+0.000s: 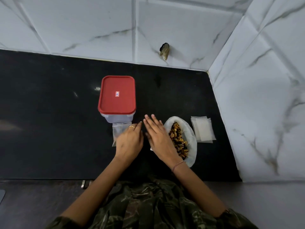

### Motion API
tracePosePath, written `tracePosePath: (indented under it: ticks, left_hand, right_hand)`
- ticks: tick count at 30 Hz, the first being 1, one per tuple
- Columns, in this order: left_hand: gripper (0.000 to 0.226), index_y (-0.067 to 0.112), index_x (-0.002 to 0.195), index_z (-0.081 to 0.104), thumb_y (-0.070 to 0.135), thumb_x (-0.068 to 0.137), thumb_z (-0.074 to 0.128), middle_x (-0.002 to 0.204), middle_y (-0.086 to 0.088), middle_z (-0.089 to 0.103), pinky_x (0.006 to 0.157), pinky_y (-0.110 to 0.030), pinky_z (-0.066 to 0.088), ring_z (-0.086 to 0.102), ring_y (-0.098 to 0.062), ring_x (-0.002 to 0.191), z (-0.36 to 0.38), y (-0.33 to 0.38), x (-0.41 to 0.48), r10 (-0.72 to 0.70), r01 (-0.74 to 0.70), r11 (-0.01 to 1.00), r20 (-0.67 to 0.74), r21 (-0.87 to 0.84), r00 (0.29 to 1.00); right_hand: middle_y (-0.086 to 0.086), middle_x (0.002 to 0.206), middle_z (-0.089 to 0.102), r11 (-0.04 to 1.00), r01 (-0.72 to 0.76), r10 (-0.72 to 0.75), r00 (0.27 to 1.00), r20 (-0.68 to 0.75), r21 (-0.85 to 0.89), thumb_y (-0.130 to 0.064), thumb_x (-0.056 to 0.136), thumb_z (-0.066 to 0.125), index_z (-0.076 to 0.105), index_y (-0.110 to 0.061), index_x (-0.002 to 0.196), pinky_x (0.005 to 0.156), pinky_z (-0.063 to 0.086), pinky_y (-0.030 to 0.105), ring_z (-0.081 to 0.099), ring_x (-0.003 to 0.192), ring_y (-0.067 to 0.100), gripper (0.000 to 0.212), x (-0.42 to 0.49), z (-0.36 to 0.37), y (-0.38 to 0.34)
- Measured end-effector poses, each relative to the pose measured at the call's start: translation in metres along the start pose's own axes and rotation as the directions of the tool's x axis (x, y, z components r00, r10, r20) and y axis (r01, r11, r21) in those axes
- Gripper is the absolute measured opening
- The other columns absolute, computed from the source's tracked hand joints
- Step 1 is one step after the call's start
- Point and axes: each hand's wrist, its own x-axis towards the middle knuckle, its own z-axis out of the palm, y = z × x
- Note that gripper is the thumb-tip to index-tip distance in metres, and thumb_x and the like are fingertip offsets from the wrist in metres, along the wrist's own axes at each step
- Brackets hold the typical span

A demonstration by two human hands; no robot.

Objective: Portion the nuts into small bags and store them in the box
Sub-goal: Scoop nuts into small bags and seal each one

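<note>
**Black counter [49, 113], white marble-tiled walls [181, 30]**

The lidded box [117, 95] stands mid-counter. Nuts [179, 139] fill a big bag [189, 129], with spare bags [202, 129] beyond. The left hand [130, 141] rests flat-fingered on a small bag [118, 131]. The right hand [158, 136] is beside it, fingers straight.

Black counter [49, 113] bears box [117, 95] (red-lidded), nut bag [190, 131], small bags [203, 129].

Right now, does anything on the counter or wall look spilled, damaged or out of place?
One thing: a dark ragged hole in the white wall tile above the counter looks like damage. Nothing seems spilled: the nuts sit inside their open bag, and the box has its red lid on.
</note>
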Motion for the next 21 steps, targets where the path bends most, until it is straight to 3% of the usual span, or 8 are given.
tracePosePath:
  ticks: [5, 10, 14, 16, 18, 19, 21]
  left_hand:
    - [0.042, 0.014, 0.137, 0.050, 0.024, 0.096, 0.048, 0.129, -0.006, 0.059, 0.083, -0.035, 0.049, 0.061, -0.022, 0.110, 0.009, 0.048, 0.024, 0.009, 0.008, 0.987, 0.104, -0.162, 0.995]
    - [0.034, 0.012, 0.127, 0.058, 0.019, 0.095, 0.052, 0.117, -0.006, 0.064, 0.089, -0.035, 0.052, 0.062, -0.018, 0.103, 0.019, 0.102, 0.051, 0.096, -0.001, 0.916, 0.219, -0.401, 0.971]
    - [0.036, 0.005, 0.129, 0.058, 0.017, 0.095, 0.054, 0.116, -0.009, 0.067, 0.093, -0.024, 0.047, 0.063, -0.018, 0.107, 0.040, 0.140, 0.071, 0.053, 0.227, 0.787, 0.428, -0.574, 0.902]
    - [0.041, 0.003, 0.132, 0.054, 0.016, 0.094, 0.054, 0.111, -0.012, 0.067, 0.096, -0.032, 0.050, 0.064, -0.021, 0.104, 0.054, 0.155, 0.078, 0.018, 0.401, 0.670, 0.553, -0.625, 0.833]
    - [0.044, -0.001, 0.136, 0.047, 0.012, 0.094, 0.054, 0.103, -0.015, 0.065, 0.085, -0.033, 0.054, 0.063, -0.021, 0.094, 0.061, 0.168, 0.082, -0.010, 0.568, 0.515, 0.658, -0.642, 0.753]
    - [0.047, -0.001, 0.138, 0.044, 0.012, 0.094, 0.055, 0.108, -0.018, 0.062, 0.078, -0.029, 0.053, 0.062, -0.021, 0.094, 0.063, 0.173, 0.083, -0.012, 0.620, 0.461, 0.694, -0.635, 0.720]
    - [0.057, 0.002, 0.145, 0.033, 0.015, 0.094, 0.055, 0.137, -0.019, 0.048, 0.083, -0.032, 0.053, 0.055, -0.022, 0.106, 0.065, 0.187, 0.084, -0.008, 0.667, 0.447, 0.743, -0.596, 0.669]
  right_hand:
    - [0.001, 0.143, 0.045, 0.971, -0.237, 0.227, 0.959, -0.172, -0.036, -0.021, 0.097, 0.043, 0.047, -0.014, 0.136, 0.111, 0.031, 0.031, 0.036, 0.134, 0.015, 0.040, -0.025, -0.036, 0.057]
    - [0.009, 0.128, 0.050, 0.843, -0.536, 0.526, 0.807, -0.270, 0.042, -0.019, 0.095, 0.050, 0.053, -0.009, 0.131, 0.101, 0.038, 0.031, 0.043, 0.119, 0.022, 0.037, -0.047, -0.067, 0.120]
    - [0.019, 0.125, 0.051, 0.665, -0.738, 0.746, 0.648, -0.150, 0.118, -0.019, 0.093, 0.055, 0.052, -0.003, 0.131, 0.101, 0.037, 0.036, 0.045, 0.117, 0.032, 0.041, -0.054, -0.069, 0.166]
    - [0.021, 0.124, 0.053, 0.604, -0.787, 0.797, 0.601, -0.066, 0.123, -0.023, 0.092, 0.058, 0.054, 0.000, 0.128, 0.099, 0.039, 0.037, 0.048, 0.116, 0.034, 0.043, -0.055, -0.064, 0.183]
    - [0.022, 0.121, 0.056, 0.574, -0.813, 0.816, 0.578, 0.015, 0.102, -0.029, 0.092, 0.058, 0.058, 0.001, 0.123, 0.092, 0.042, 0.034, 0.051, 0.113, 0.034, 0.043, -0.055, -0.060, 0.194]
    - [0.022, 0.117, 0.059, 0.570, -0.815, 0.817, 0.576, 0.041, 0.101, -0.031, 0.092, 0.058, 0.062, 0.000, 0.118, 0.085, 0.042, 0.031, 0.052, 0.109, 0.033, 0.041, -0.054, -0.058, 0.197]
    - [0.021, 0.111, 0.062, 0.559, -0.820, 0.822, 0.567, 0.044, 0.126, -0.030, 0.091, 0.060, 0.066, -0.001, 0.111, 0.075, 0.040, 0.027, 0.056, 0.102, 0.031, 0.036, -0.055, -0.057, 0.203]
